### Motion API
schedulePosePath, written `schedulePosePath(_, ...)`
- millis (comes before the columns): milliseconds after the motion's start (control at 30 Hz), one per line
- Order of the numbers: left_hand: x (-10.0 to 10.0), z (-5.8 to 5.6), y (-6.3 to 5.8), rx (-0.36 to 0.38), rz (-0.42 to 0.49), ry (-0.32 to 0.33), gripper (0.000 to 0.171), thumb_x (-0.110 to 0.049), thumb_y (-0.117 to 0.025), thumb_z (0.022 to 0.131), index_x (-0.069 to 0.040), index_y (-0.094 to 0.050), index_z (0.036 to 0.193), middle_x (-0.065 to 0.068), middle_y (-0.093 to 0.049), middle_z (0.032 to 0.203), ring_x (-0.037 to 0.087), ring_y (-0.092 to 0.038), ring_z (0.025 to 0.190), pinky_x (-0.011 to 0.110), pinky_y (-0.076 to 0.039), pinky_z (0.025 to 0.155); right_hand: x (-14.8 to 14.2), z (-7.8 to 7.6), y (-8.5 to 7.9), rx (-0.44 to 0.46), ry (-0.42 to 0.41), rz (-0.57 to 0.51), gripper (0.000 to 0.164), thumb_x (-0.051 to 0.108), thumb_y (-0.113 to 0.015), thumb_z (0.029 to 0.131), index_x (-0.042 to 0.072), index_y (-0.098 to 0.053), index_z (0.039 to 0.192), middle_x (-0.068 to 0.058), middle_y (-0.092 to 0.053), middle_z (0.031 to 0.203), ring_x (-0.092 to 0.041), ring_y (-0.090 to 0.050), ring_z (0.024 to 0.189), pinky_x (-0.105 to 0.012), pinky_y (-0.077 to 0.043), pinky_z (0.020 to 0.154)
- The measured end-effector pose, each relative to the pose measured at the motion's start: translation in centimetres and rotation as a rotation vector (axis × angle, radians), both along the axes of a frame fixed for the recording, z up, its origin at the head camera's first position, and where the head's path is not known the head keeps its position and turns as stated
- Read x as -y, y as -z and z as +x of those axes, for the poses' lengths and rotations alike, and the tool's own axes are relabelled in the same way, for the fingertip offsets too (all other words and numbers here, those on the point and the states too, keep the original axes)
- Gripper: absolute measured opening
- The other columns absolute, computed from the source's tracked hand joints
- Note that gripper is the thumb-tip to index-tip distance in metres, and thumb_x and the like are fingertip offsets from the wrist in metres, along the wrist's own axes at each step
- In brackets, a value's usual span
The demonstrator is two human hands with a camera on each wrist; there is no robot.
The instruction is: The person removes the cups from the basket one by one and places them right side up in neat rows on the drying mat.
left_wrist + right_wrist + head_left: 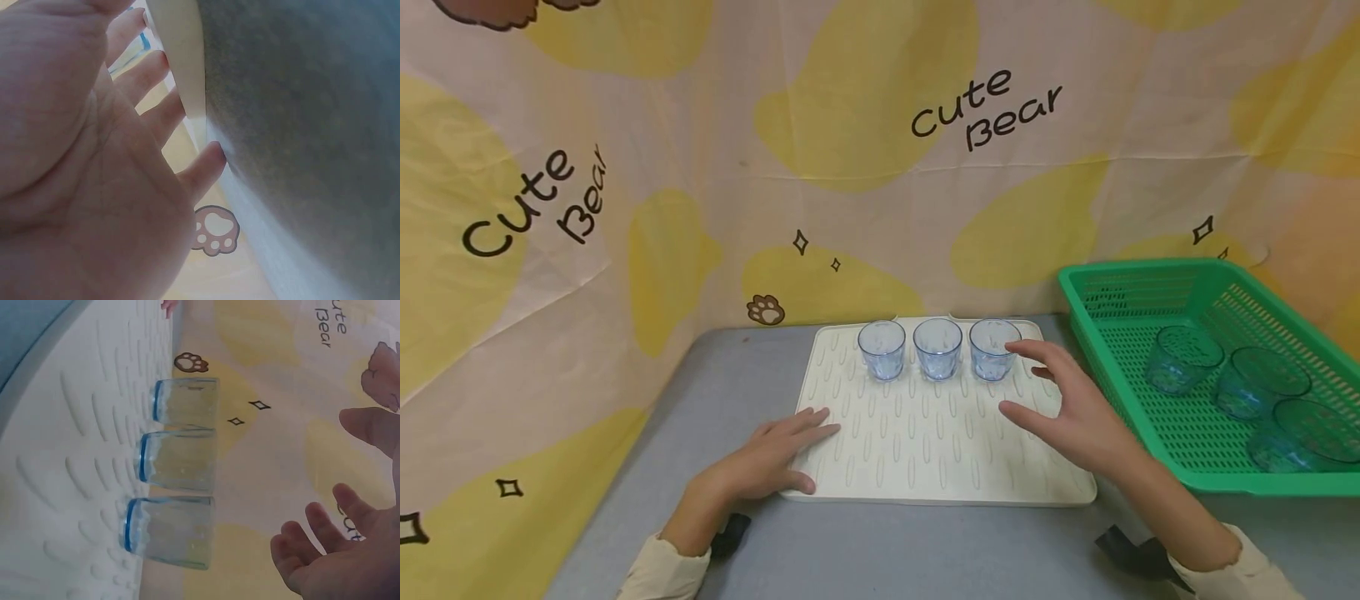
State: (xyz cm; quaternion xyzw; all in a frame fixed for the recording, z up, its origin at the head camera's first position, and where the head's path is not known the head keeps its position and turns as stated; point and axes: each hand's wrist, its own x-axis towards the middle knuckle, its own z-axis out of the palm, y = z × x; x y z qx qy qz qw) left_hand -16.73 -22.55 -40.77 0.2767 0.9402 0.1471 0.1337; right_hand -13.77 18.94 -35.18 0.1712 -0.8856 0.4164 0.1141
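Note:
Three clear bluish glasses stand upright in a row along the far side of a white ridged mat (910, 467): a left glass (882, 354), a middle glass (937, 354) and a right glass (991, 357). My right hand (1075, 408) hovers beside the right glass, thumb and fingers spread wide with nothing between them. In the right wrist view, a gap separates the fingers from that glass (169, 532). My left hand (771, 454) rests at the mat's left edge, fingers fairly straight. The left wrist view shows its fingertips along the mat's rim (181, 56).
At the right stands a green plastic basket (1127, 400) with slotted walls, holding three more glasses (1262, 383). The mat lies on a grey table (865, 550). A patterned cloth (880, 208) hangs behind the table and along its left side.

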Motion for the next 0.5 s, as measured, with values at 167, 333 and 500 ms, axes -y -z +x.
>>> schedulePosePath(167,-0.1,0.0,0.0,0.011,0.0,-0.009,0.082,-0.038,-0.076,0.081,-0.022,-0.04,0.153,0.008,-0.031,0.164,0.034,-0.026,0.152,0.063,-0.026,0.111,-2.0,1.6,-0.4,-0.096,0.042,0.061,0.062,0.023,-0.079,0.085,0.02,-0.05,0.141,-0.002,-0.054,0.138,-0.006,-0.049,0.113,-0.016,-0.039,0.094)
schedulePosePath(333,-0.1,0.0,0.1,0.025,-0.004,-0.022,0.082,-0.037,-0.077,0.082,-0.023,-0.04,0.153,0.007,-0.03,0.164,0.033,-0.025,0.152,0.063,-0.025,0.113,-5.6,2.4,-0.9,-0.086,0.095,0.114,0.063,0.023,-0.078,0.087,0.024,-0.049,0.143,-0.002,-0.053,0.138,-0.009,-0.051,0.113,-0.008,-0.034,0.089)
schedulePosePath(500,0.0,0.0,0.2,0.008,-0.001,-0.012,0.082,-0.038,-0.076,0.081,-0.022,-0.04,0.153,0.008,-0.031,0.163,0.033,-0.026,0.152,0.062,-0.026,0.112,-10.7,2.7,-1.0,-0.038,0.197,0.166,0.064,0.024,-0.074,0.09,0.023,-0.045,0.146,-0.009,-0.048,0.142,-0.019,-0.049,0.117,-0.008,-0.031,0.078)
